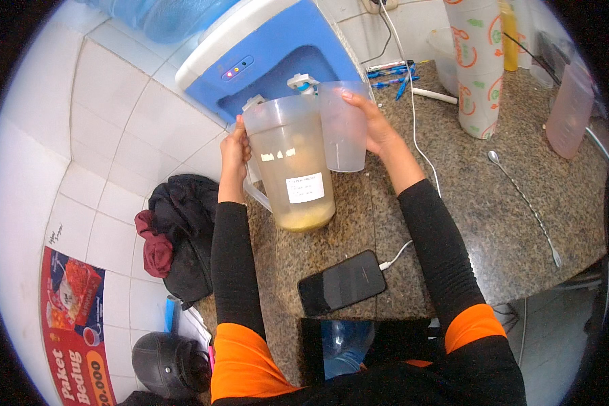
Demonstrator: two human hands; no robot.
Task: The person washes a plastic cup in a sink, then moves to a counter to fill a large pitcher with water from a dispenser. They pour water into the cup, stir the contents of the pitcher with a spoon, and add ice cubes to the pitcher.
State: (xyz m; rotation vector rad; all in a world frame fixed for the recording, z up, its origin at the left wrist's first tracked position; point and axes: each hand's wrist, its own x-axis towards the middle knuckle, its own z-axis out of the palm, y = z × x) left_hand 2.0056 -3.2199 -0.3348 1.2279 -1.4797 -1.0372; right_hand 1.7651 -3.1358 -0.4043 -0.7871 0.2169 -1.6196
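Note:
My left hand grips the handle of a large translucent plastic pitcher, which has a white label with writing and yellowish matter at its bottom. In my right hand is a smaller translucent plastic cup, held against the pitcher's right side near the rim. Both vessels are in front of a blue and white water dispenser, close to its taps. Part of the second tap is hidden behind the pitcher's rim. Whether the cup holds anything, I cannot tell.
A phone on a charging cable lies on the granite counter. To the right are a twisted bar spoon, stacked printed cups and a pinkish measuring jug. Pens lie by the dispenser; dark cloth sits left.

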